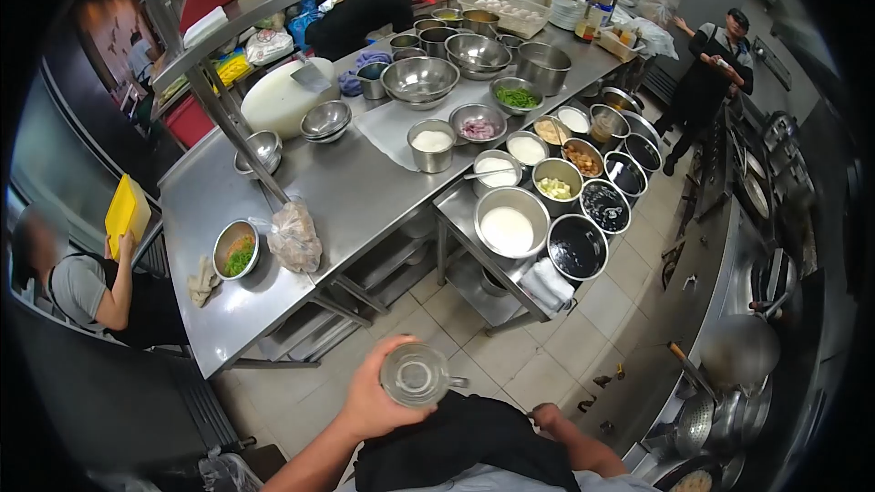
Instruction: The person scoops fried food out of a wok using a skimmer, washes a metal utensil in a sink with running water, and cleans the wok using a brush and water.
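My left hand (378, 392) is wrapped round a clear glass mug (417, 374) in front of my body. The mug's handle points right, and its round base or rim faces me. Low at my right side, my right hand (548, 418) hangs by the black apron (437, 446) with its fingers curled. What lies in those fingers, if anything, is too small to make out. Beyond the hands stands a steel side table with a pot of white powder or liquid (508, 226), a pot of dark liquid (578, 246) and a folded white cloth (547, 284).
A long steel table (365, 210) holds steel bowls, a bowl with chopped greens (240, 251) and a plastic bag (293, 237). A stove line with woks (720, 419) runs along the right. One person holds a yellow tray (126, 217); other people stand farther back.
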Demonstrator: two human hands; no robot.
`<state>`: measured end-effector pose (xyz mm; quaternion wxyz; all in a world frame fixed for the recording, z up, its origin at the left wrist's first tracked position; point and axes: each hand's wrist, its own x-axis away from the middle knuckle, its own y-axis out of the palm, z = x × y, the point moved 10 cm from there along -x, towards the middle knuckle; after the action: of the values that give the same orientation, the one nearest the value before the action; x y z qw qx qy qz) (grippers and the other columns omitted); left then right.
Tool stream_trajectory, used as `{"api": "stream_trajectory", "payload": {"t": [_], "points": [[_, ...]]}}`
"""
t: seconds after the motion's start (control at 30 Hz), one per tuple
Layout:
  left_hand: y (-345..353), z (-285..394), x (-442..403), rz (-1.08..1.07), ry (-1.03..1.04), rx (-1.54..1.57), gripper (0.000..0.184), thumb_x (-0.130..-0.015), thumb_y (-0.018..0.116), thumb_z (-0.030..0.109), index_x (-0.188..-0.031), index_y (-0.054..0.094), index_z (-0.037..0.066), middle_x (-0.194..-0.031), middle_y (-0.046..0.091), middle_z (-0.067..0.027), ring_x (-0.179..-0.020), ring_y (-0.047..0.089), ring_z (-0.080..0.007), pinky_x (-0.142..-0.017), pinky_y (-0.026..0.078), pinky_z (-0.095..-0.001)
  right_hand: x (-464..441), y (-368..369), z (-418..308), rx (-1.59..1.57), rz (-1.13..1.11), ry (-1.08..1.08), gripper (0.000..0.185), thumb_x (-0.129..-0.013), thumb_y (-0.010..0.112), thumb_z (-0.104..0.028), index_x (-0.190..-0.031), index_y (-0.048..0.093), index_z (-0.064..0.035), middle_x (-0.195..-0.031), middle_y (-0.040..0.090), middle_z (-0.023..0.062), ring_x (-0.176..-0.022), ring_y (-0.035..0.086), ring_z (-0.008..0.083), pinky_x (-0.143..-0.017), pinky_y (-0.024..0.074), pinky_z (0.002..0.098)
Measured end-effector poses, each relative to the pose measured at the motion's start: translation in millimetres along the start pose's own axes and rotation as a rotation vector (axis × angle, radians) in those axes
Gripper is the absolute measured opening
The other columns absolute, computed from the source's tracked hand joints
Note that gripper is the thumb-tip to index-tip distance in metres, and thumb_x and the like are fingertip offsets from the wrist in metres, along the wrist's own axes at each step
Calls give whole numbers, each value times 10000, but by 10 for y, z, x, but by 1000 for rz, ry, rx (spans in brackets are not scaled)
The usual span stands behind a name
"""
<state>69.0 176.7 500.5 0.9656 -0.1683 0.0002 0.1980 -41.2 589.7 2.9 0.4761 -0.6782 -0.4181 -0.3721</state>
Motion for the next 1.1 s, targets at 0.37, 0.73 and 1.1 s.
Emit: {"api": "stream_trajectory", "payload": {"t": [0.37,0.73,1.1], "points": [[-1508,-1443,-892,277,-148,112,816,-546,843,121,-1239,428,5,-1131,587,-122,-1065,575,-207,-930,446,-331,-382,-305,-4655,-16,223,-494,669,-768,675,-445,-1218,542,32,-1022,657,206,-930,642,310,-852,495,361],[-2209,-1408,-2126,28,-107,-133,848,-529,862,161,-1243,426,22,-1161,534,-129,-1090,542,-237,-954,429,-346,-1201,-711,-7213,26,613,-834,505,-872,551,-343,-1284,498,-56,-1319,507,164,-1231,459,314,-1028,367,388],[-2329,-1725,-2353,-30,-117,-230,810,-537,815,96,-1258,455,18,-1182,564,-146,-1117,541,-263,-991,418,-366,-1062,-311,-6678,160,392,-1129,455,-881,533,-359,-1230,552,-67,-1248,554,172,-1143,518,343,-997,406,400]]}}
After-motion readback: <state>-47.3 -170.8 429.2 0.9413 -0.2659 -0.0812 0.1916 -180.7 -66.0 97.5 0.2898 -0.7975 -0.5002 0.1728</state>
